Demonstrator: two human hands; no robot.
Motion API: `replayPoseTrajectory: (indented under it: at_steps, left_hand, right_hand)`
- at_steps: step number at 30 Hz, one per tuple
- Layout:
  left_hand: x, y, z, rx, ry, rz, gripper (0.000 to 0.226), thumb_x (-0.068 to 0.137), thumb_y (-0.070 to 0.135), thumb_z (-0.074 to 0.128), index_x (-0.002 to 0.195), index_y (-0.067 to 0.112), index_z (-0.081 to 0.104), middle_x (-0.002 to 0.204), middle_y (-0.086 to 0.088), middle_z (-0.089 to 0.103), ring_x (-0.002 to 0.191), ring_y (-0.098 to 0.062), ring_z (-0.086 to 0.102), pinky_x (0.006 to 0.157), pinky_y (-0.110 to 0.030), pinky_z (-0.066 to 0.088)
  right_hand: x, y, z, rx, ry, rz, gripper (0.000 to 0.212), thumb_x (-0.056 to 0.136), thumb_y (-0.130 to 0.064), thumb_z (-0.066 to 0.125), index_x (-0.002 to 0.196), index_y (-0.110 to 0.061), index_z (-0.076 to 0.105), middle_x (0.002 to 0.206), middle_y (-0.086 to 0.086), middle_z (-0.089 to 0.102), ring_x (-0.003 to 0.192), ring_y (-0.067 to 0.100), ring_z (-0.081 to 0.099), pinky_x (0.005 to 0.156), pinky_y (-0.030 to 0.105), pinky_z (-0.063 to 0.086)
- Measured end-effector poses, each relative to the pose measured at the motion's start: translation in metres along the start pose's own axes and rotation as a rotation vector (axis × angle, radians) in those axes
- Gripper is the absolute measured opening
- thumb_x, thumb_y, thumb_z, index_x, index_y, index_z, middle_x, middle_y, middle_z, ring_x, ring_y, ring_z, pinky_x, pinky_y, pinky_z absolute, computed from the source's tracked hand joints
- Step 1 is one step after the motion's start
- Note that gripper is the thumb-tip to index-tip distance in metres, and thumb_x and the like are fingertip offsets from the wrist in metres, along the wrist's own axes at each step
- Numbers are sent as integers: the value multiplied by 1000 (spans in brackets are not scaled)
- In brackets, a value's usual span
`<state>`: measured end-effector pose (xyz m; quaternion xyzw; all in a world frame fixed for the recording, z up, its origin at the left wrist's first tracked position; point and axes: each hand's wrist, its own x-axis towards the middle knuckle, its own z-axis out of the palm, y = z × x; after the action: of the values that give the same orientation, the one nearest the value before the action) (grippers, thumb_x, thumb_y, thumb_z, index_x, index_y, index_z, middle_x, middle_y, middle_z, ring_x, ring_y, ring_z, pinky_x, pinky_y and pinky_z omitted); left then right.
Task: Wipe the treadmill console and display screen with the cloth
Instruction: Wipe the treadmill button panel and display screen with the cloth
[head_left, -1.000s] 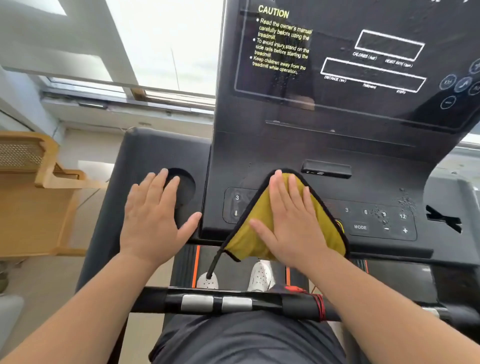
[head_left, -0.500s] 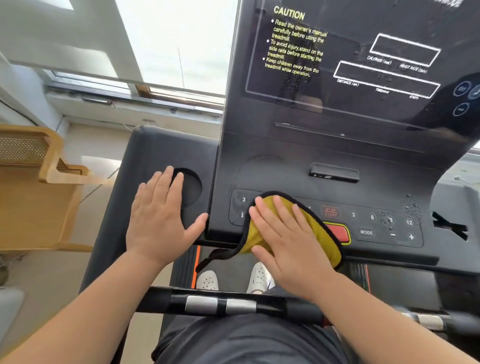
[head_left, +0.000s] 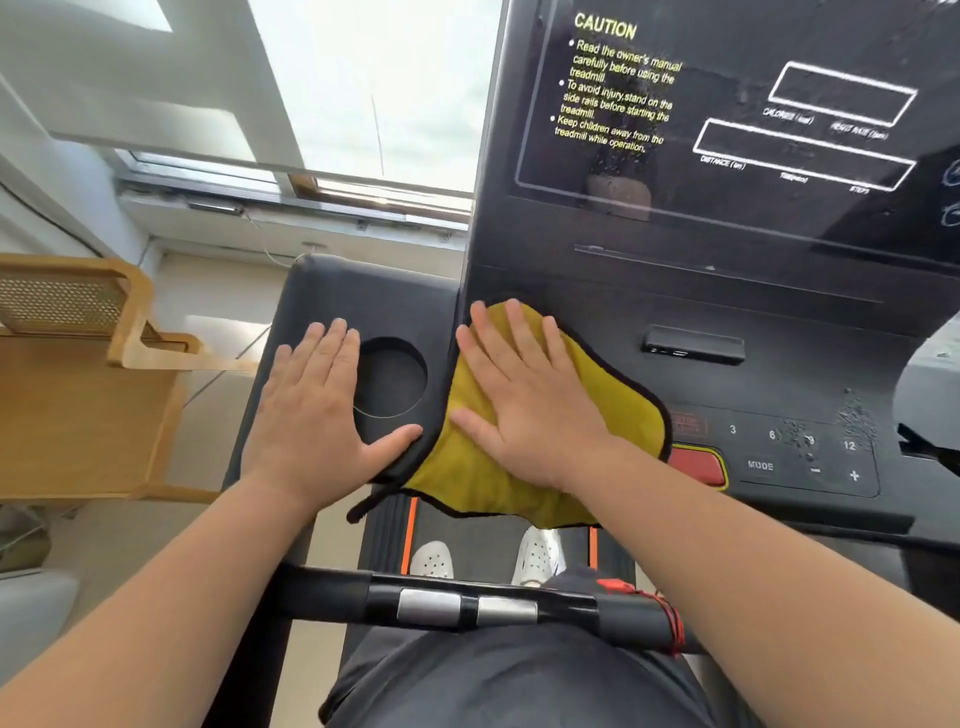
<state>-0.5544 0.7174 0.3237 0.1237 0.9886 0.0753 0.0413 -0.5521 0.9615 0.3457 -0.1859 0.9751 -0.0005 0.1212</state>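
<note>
Treadmill console (head_left: 717, 332): black, occupies the centre and right of the frame, tilted up toward the display screen (head_left: 727, 104) at upper right. The screen shows yellow CAUTION text at its left and white outlined readout boxes at its right; fine specks are visible on its glass below the text.

Cloth (head_left: 483, 467): yellow with a black bound edge, lying flat on the left part of the console. Its lower edge hangs past the console's front rim over the belt, at centre frame.

Right hand (head_left: 524, 395): flat on the cloth, palm down, fingers spread and extended toward the top of the frame, pressing the cloth against the console. It grips nothing.

Left hand (head_left: 317, 410): flat, palm down, fingers spread, resting on the black side tray (head_left: 322, 291) left of the console. Its thumb lies along the tray edge just beside the cloth. The round cup holder (head_left: 389, 376) sits between the two hands.

Button panel (head_left: 789, 452): right of the cloth, with the marks 3, 6, 9, 12, MODE, minus and plus. Droplets or specks lie around the 9 and 12. The red stop button (head_left: 698, 465) is just beside the cloth's right edge.

Handlebar (head_left: 467, 605): crosses the lower frame, with two white shoes (head_left: 434, 558) on the belt above it.
</note>
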Motion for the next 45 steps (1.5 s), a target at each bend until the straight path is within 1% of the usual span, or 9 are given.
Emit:
replayPoseTrajectory:
  at_steps: [4, 7, 12, 15, 21, 28, 35, 40, 45]
  left_hand:
    - [0, -5, 1, -72, 48, 20, 102, 79, 74, 42, 153, 5, 34, 161, -14, 34, 152, -30, 27, 124, -49, 19]
    - [1, -3, 3, -64, 57, 10, 89, 87, 65, 37, 153, 6, 35, 161, -14, 35, 152, -31, 27, 124, -49, 18]
    - [2, 0, 4, -27, 70, -8, 87, 87, 63, 37, 153, 5, 34, 160, -16, 35, 150, -33, 29, 123, -51, 21]
    - [1, 0, 4, -20, 72, -10, 87, 88, 62, 37, 152, 4, 35, 160, -17, 36, 150, -34, 30, 122, -51, 20]
    - [0, -2, 3, -150, 86, -27, 72, 96, 49, 27, 153, 7, 36, 161, -13, 34, 153, -29, 24, 125, -45, 13]
    - [1, 0, 7, -132, 134, -64, 59, 96, 29, 36, 149, 3, 43, 159, -16, 38, 152, -33, 26, 124, -52, 18]
    - [1, 0, 8, -83, 142, -41, 58, 96, 29, 35, 146, 1, 47, 156, -18, 41, 149, -36, 31, 122, -51, 21]
    - [1, 1, 7, -70, 134, -42, 58, 96, 27, 37, 146, 1, 46, 157, -19, 40, 149, -36, 30, 123, -52, 20]
    - [1, 0, 8, -68, 144, -37, 57, 97, 26, 37, 146, 0, 47, 156, -19, 41, 149, -37, 32, 122, -53, 21]
  right_hand:
    - [-40, 3, 20, -31, 2, -110, 72, 103, -62, 24, 165, -26, 15, 174, -4, 6, 160, 29, 1, 127, 56, 4]
    - [-74, 19, 29, -24, 0, -118, 70, 106, -63, 21, 165, -28, 14, 174, -5, 7, 161, 27, 1, 126, 54, 5]
    - [-71, 41, 21, 111, 21, 162, 84, 99, -75, 0, 166, -25, -1, 173, -3, -11, 159, 21, -16, 128, 55, -1]
    - [-40, 39, 11, 46, 55, 238, 93, 96, -80, 7, 166, -20, -2, 173, 4, -13, 159, 28, -16, 127, 55, -7]
    - [-1, 26, -1, -72, 21, -94, 90, 98, -76, 21, 166, -20, 2, 173, 0, -11, 159, 28, -14, 127, 56, -6]
    - [-45, 31, 18, -169, 6, -492, 79, 103, -66, 31, 165, -20, 14, 173, 1, 6, 160, 26, 4, 127, 53, 1]
    - [22, 61, -16, -252, 39, -340, 83, 101, -74, 17, 165, -24, 0, 172, -3, -4, 159, 21, -8, 127, 48, -14]
    - [12, 30, -2, -139, 80, -218, 88, 98, -75, 25, 166, -21, 6, 173, -1, -5, 160, 24, -8, 127, 51, -13]
    - [-28, 9, 20, -132, 50, -406, 83, 100, -68, 35, 166, -22, 14, 173, -1, 6, 160, 25, 3, 128, 52, 0]
